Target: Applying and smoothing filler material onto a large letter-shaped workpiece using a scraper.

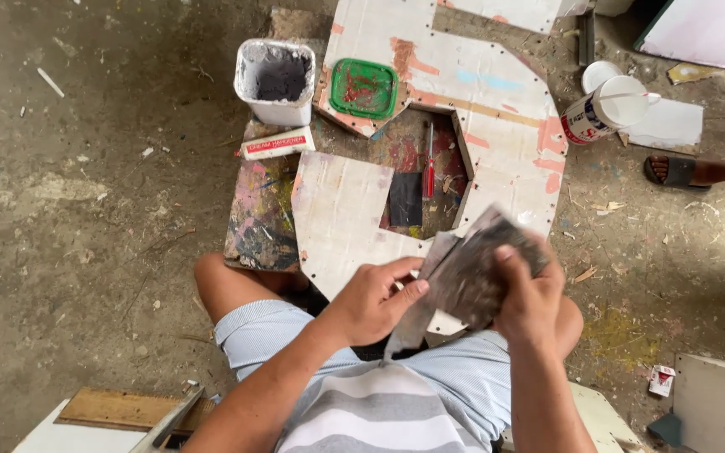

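A dirt floor (86, 210) strewn with chips and scraps fills most of the view, and on it lies a large white cut-out panel (497, 92) with an angular opening in its middle, patched with orange and blue streaks. Beside the panel's lower left edge sits a paint-smeared board (260, 214). The person sits with bare knees over the panel's near edge, wearing striped shorts and a striped shirt. Both hands meet just above the lap: the right hand (530, 294) is clamped on a grey, putty-caked flat plate (472, 268), thumb on top, while the left hand (371, 298) is closed around a thin grey scraper blade (417, 310) that lies against the plate's lower left edge and points down toward the shorts. Well beyond the hands stands a white tub of dark grey filler (276, 80), with a green lid (364, 87) just beside it on the panel. A white can (606, 109) lies tipped at the right. A small flat box (277, 144) rests below the tub, and a red-handled screwdriver (430, 164) lies inside the opening.
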